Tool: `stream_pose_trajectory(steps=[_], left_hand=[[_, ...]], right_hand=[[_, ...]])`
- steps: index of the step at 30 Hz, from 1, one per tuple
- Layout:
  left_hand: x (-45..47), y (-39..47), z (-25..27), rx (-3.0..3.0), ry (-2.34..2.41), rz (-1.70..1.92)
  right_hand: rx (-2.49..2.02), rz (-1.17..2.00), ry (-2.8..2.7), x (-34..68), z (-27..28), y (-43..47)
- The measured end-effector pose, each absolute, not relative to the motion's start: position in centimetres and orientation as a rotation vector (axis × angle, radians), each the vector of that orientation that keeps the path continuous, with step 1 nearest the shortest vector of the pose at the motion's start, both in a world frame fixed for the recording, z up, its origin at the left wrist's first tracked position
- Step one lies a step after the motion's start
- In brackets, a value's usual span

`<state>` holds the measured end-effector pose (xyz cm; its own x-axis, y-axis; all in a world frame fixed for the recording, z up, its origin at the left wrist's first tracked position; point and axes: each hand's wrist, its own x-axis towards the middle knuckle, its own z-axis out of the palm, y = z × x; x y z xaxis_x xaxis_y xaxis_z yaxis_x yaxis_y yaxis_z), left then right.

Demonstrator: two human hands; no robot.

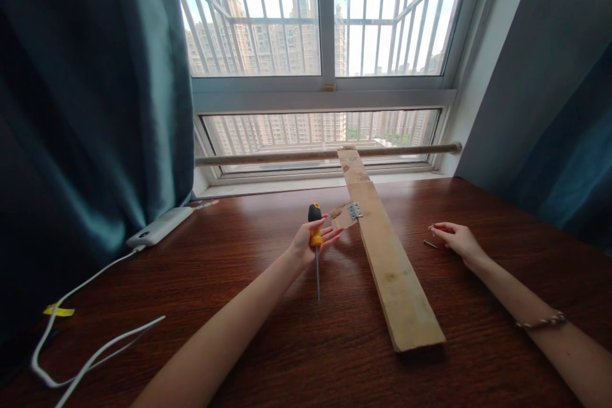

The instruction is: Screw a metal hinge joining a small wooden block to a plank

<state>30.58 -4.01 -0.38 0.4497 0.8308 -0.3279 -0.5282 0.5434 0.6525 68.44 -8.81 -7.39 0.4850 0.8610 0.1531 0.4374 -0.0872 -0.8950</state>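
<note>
Holding one screwdriver (pixel 316 240) — left hand (pixel 303 243); one hinge (pixel 355 210) near.

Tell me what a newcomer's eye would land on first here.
Probably the long, pale board lying across the middle of the dark table, with a metal hinge at its left edge. Next would likely come the yellow-and-black screwdriver in the left hand, then the bright, barred window behind the table.

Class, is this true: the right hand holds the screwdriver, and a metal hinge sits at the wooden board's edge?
Wrong hand: the head view shows the left hand holding the screwdriver. A metal hinge sits at the edge of the wooden board.
</note>
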Motion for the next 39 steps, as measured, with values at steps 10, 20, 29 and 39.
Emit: stream_pose_trajectory(steps=[10,20,29,39], left_hand=[[30.3,-4.0,0.9,0.454,0.722,0.968],[30.5,-4.0,1.0,0.422,0.746,1.001],[30.9,-4.5,0.9,0.446,0.758,0.978],[30.8,-4.3,1.0,0.441,0.775,1.009]], right_hand=[[-1.534,0.663,-1.269,65.9,-6.7,-9.3],[-1.397,0.638,-1.289,62.9,-4.3,-10.0],[-1.127,0.611,-1.360,54.0,0.9,-5.8],[-1.179,0.319,-1.606,50.7,-1.0,-3.3]])
